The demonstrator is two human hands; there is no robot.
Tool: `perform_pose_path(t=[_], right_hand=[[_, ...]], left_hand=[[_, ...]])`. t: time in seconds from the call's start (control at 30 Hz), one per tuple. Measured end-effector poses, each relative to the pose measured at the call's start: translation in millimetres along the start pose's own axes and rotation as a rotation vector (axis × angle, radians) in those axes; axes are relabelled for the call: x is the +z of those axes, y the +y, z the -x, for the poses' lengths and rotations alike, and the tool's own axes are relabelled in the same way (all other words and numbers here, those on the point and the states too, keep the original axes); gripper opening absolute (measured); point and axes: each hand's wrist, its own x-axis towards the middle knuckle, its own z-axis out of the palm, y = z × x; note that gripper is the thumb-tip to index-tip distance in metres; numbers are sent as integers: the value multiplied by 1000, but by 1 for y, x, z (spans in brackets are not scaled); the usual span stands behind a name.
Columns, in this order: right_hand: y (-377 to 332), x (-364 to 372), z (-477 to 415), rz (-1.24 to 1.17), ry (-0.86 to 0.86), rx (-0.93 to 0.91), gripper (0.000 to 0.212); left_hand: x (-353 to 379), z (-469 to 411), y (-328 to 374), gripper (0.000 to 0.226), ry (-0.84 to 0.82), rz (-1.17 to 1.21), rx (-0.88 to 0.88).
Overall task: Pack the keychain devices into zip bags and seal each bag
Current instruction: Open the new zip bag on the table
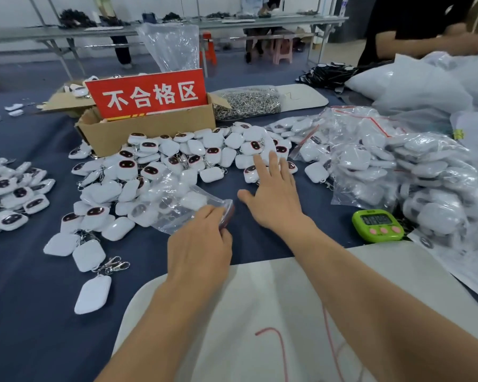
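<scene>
The blue-covered table (39, 312) carries all items. At the right lies a heap of filled zip bags (398, 166), each holding white keychain devices. At centre, the loose keychain devices (160, 166) form a wide pile, some face up with dark screens, some face down. Behind the pile stands an open cardboard box (149, 133) with a red sign (149, 95) set in it; its other contents are mostly hidden. Beside the box lies a clear bag (249, 103) full of small metal parts. The left hand (202, 238) grips the mouth of one zip bag (177, 205) resting on the pile's near edge; whether it holds a device cannot be determined. The right hand (276, 194) is spread flat, holding nothing, fingertips at the pile. A green timer (378, 226) sits to its right.
</scene>
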Motion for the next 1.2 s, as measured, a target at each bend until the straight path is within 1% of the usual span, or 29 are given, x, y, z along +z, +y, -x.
perform_pose_path(t=[0.03, 0.1, 0.2, 0.27, 0.33, 0.4, 0.47, 0.5, 0.57, 0.63, 0.7, 0.73, 0.8, 0.83, 0.9, 0.93, 1.0, 1.1, 1.2], right_hand=[[1, 2, -9, 33, -18, -17, 79], [3, 6, -18, 84, -10, -59, 64], [6, 7, -14, 108, 87, -128, 45], [5, 4, -4, 39, 109, -146, 42], [4, -2, 9, -47, 132, -161, 40], [2, -9, 25, -155, 154, -163, 35], [-2, -17, 44, -286, 118, -142, 38], [-4, -20, 54, -357, 88, -115, 39], [-6, -24, 73, -477, 71, -42, 37], [-5, -32, 87, -602, 105, 36, 28], [-2, -41, 97, -752, 123, 71, 26], [-1, -45, 100, -851, 87, 76, 25], [-1, -50, 104, -1007, -52, 61, 22], [-1, -50, 105, -1029, -116, 46, 20], [-2, -52, 103, -1037, -202, 29, 23], [-2, -52, 101, -1051, -230, 28, 27], [-1, -53, 99, -1087, -261, 37, 31], [-1, -52, 98, -1136, -245, 74, 26], [-2, -50, 96, -1194, -241, 118, 28]], left_hand=[[1, -1, -2, 26, 1, 23, -13], [2, -4, -5, 25, 49, 72, -32], [1, -6, -8, 21, 92, 63, -62], [0, -7, -6, 23, 128, 73, -70], [-3, -7, -1, 29, 205, 108, -31], [-4, -5, 3, 29, 309, 195, 57], [-4, 0, 5, 21, 352, 331, 171], [-4, 3, 7, 21, 339, 395, 209], [-4, 11, 11, 23, 239, 459, 207], [-3, 15, 16, 22, 132, 493, 113], [-2, 15, 20, 27, 43, 570, -13], [-1, 14, 22, 29, -9, 625, -47], [0, 12, 25, 24, -146, 783, -72], [0, 11, 26, 22, -218, 891, -88], [-2, 10, 27, 26, -314, 1092, -139], [-3, 9, 27, 28, -335, 1148, -161], [-3, 8, 25, 30, -346, 1176, -190], [-1, 6, 23, 31, -343, 1195, -205], [-1, 6, 24, 29, -293, 1251, -189]])
